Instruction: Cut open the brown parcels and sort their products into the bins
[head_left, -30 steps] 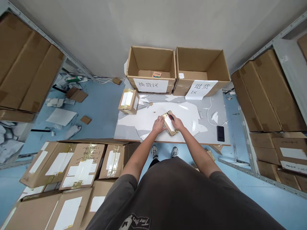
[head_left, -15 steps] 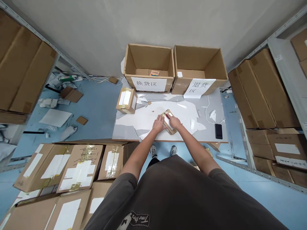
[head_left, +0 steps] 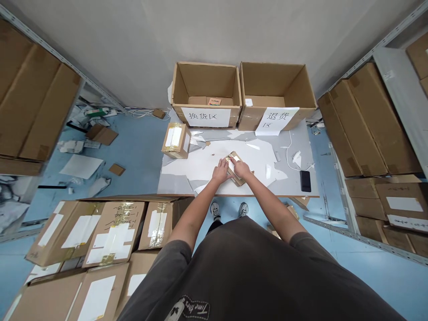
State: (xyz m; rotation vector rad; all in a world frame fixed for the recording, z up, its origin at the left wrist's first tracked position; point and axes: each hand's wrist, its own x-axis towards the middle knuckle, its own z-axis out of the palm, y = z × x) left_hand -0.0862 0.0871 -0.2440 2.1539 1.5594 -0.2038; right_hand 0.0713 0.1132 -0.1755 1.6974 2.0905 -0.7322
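Small carton lies flat at frame center, long axis slanting upper left to lower right, between both hands; neither is nearer. Left hand braces its left side, thumb and fingers apart. Right hand is curled over its right side, fingertip toward the taped upper end; can't tell whether it's pinching anything.

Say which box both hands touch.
The flat box, under left hand and right hand; the cubic box, left open box and right open box stand untouched.
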